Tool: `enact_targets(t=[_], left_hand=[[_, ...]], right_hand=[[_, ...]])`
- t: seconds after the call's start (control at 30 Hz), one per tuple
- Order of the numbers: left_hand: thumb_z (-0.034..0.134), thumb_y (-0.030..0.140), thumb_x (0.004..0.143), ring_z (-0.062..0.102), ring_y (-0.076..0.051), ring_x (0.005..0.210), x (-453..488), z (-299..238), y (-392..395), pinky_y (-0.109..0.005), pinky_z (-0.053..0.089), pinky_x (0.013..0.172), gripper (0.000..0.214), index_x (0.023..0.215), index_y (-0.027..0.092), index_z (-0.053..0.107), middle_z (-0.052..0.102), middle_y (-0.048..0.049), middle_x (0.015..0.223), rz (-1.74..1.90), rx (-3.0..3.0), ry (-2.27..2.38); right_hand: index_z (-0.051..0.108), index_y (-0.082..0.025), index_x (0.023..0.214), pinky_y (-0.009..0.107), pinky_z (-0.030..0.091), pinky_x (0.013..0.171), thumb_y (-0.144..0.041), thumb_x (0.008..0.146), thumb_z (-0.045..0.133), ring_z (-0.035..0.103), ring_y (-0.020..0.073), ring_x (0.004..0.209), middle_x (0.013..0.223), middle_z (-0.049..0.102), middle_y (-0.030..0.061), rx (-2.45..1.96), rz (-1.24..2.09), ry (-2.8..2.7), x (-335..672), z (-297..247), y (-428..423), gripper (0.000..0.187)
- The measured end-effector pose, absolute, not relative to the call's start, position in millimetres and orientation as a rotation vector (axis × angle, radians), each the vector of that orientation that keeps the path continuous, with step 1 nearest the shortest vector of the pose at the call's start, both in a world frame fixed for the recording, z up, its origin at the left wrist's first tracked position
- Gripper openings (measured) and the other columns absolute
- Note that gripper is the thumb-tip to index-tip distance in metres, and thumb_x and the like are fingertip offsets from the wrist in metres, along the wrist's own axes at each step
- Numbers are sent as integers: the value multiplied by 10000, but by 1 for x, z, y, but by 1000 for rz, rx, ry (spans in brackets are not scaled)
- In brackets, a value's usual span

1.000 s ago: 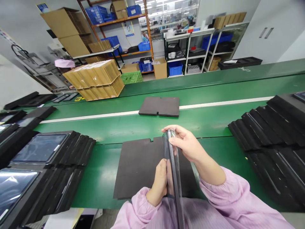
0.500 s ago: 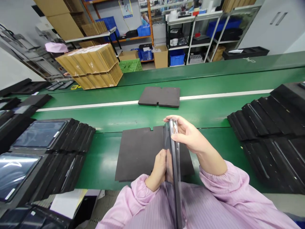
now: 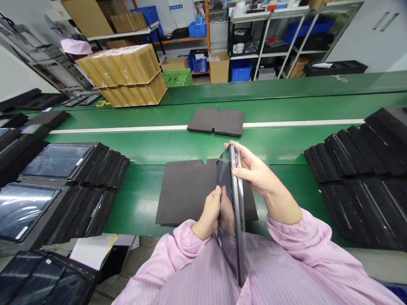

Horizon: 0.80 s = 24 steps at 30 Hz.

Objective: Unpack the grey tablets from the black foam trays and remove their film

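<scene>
A tablet (image 3: 227, 212) with a dark glossy screen stands on edge in front of my body, its screen side turned left and clear plastic film along it. My right hand (image 3: 254, 171) is closed on its upper end, thumb on the near rim and fingers around the far side. Lower down, my left hand (image 3: 208, 214) is closed at the tablet's left side, with its thumb uppermost; its fingertips are partly hidden. Beneath and behind the tablet lies a flat black foam sheet (image 3: 184, 192) on the green bench.
Another black foam piece (image 3: 216, 122) lies farther back across the white line. Foam trays with tablets (image 3: 57, 161) are stacked at left, and more black foam trays (image 3: 356, 186) at right. Bundled cardboard dividers (image 3: 124, 76) stand at the back left, near a person's pink cap (image 3: 75, 46).
The tablet has turned slightly, so more of its screen shows. Both hands keep their places on it. The whole view has shifted a little, with the bench appearing higher.
</scene>
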<state>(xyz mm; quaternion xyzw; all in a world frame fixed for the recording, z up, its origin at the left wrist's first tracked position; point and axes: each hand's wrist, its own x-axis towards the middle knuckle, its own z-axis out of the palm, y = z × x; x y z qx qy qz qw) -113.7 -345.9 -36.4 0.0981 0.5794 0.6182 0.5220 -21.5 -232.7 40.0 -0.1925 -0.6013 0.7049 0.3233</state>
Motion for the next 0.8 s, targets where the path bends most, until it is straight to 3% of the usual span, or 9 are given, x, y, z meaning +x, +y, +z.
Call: enact_targets(t=[0.23,0.33,0.43,0.5,0.63,0.8], left_hand=[[657,750,519,567,-170,670,-127,-27,-342,-291,440,682,628,666,143,596,616,-16,630,1507,300,1487],[681,741,490,588,-173,681,-134,-22,-334,-286,448,685,642,697,136,620,645,-27,654,1559,265,1479],[719,657,555,606,-153,660,-145,-14,-324,-256,464,657,548,699,135,638,670,-33,672,1553,199,1399],[778,500,593,608,-134,616,-156,-4,-322,-231,473,619,406,686,129,644,670,-25,647,1486,173,1302],[790,149,513,602,-114,538,-177,26,-331,-189,478,547,213,666,115,647,658,-3,597,1398,275,1163],[681,165,665,600,-124,479,-182,71,-342,-216,503,518,102,759,131,663,674,-6,611,1505,166,1252]], right_hand=[[278,-308,1451,362,475,940,-395,657,780,549,226,1084,1535,233,34,-428,1913,-1555,-11,43,-247,943],[254,-316,1461,362,487,927,-353,661,778,565,225,1066,1537,232,30,-404,1956,-1572,-10,44,-257,956],[269,-308,1457,340,501,894,-279,658,762,575,222,1061,1522,279,23,-426,1993,-1551,-11,43,-263,939],[306,-305,1441,324,514,853,-255,675,720,590,212,1037,1471,382,14,-497,1993,-1445,-12,45,-262,872],[494,-230,1309,284,524,698,-235,689,617,643,183,845,1181,648,28,-639,1988,-1082,-11,55,-252,633],[687,-156,897,240,488,610,-238,669,608,635,158,680,812,719,26,-658,2015,-819,-10,61,-248,255]])
